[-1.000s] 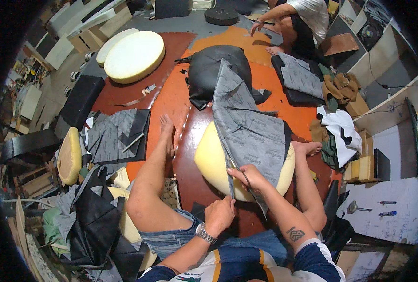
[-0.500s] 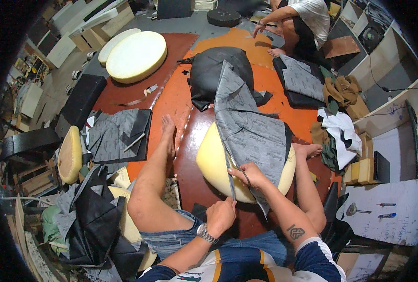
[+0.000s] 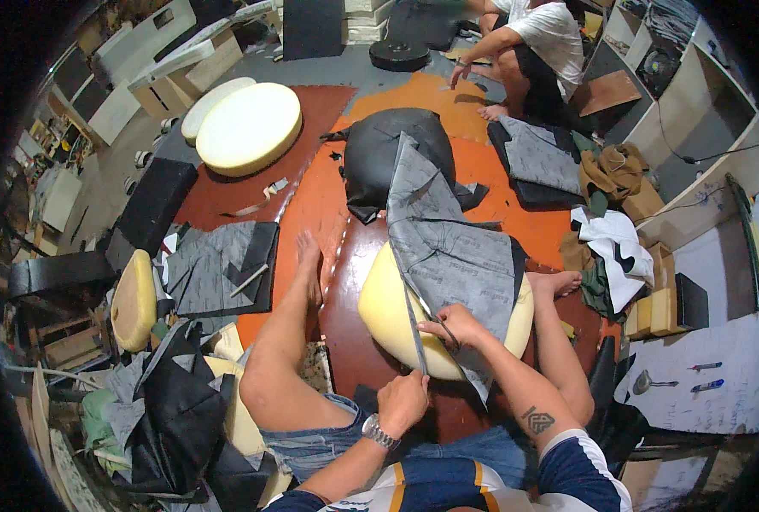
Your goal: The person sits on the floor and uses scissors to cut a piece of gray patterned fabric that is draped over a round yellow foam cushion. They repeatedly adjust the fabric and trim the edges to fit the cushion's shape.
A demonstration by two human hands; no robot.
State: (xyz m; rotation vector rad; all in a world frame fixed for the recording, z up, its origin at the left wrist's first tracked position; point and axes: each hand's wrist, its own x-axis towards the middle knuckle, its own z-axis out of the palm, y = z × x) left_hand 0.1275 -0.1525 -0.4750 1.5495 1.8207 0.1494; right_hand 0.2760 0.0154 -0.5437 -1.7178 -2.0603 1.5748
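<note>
Between my legs rests a rounded yellow foam cushion (image 3: 382,303). Grey-backed black upholstery fabric (image 3: 469,264) lies over it, with printing on its backing. My left hand (image 3: 402,401) is closed on the lower end of a narrow fabric strip (image 3: 415,337) that runs up the fabric's left edge, pulled taut. My right hand (image 3: 458,326) is closed on dark-handled scissors (image 3: 449,336) at that edge, beside the strip; the fingers and fabric hide most of the blades. Just beyond the cushion sits a black covered round piece (image 3: 388,145), touching the fabric's far tip.
Two round foam pads (image 3: 250,130) lie at the far left. Grey-backed fabric pieces (image 3: 213,266) are stacked by my left leg. Another person (image 3: 533,60) squats at the far right. Scraps of white cloth (image 3: 614,256) and a board with pens (image 3: 706,386) are on the right.
The whole scene sits slightly lower in the view now. My right hand has stayed at the strip's edge with the scissors, and my left hand still holds the strip's end.
</note>
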